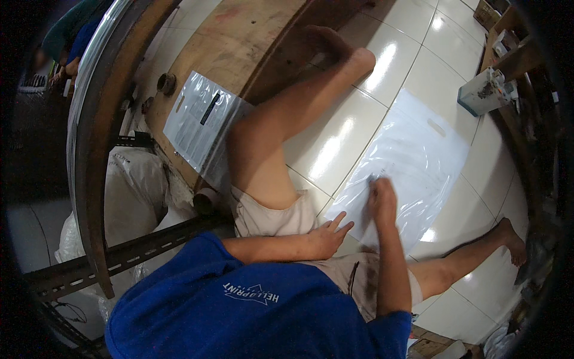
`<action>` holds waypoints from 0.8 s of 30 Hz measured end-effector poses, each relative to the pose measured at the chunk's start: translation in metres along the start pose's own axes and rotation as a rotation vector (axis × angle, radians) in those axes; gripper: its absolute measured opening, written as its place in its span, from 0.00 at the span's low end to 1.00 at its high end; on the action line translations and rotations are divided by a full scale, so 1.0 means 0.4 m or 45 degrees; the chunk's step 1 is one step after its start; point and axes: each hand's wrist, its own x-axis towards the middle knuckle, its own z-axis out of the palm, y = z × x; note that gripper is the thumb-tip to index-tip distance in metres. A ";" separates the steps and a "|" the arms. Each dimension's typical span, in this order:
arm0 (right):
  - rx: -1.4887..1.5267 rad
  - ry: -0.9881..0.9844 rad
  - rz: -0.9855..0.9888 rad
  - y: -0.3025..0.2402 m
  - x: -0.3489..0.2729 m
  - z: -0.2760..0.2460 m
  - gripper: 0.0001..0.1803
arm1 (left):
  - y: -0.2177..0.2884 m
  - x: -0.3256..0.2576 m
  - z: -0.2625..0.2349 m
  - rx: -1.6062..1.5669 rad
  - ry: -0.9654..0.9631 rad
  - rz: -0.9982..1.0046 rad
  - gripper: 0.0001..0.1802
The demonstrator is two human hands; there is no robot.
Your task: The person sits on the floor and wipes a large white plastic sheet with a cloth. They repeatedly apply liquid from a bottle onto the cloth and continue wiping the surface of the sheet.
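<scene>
A white plastic bag with a cut-out handle [427, 155] lies flat on the tiled floor between my legs, its handle end away from me. Over its near left part, my right hand [382, 200] is closed, fingers pinched together. A small greyish thing shows at those fingertips, too little of it visible to name. My left hand [327, 238] rests by my lap at the bag's near left edge, holding nothing, thumb and fingers apart. Another plastic bag, grey-white with a black strip [200, 122], lies on the wooden bench [230, 36] to the left of my bent leg.
A clear container with bluish liquid [481, 93] stands at the right, near a wooden shelf [520, 57]. A curved dark-edged panel [98, 131] and a slotted metal bar [125, 254] are at the left, near a stuffed white sack [134, 188]. Another person [75, 36] appears far left.
</scene>
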 end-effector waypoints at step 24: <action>0.011 0.108 0.243 0.010 0.080 -0.100 0.08 | -0.021 0.026 -0.094 -0.126 -0.247 -0.080 0.23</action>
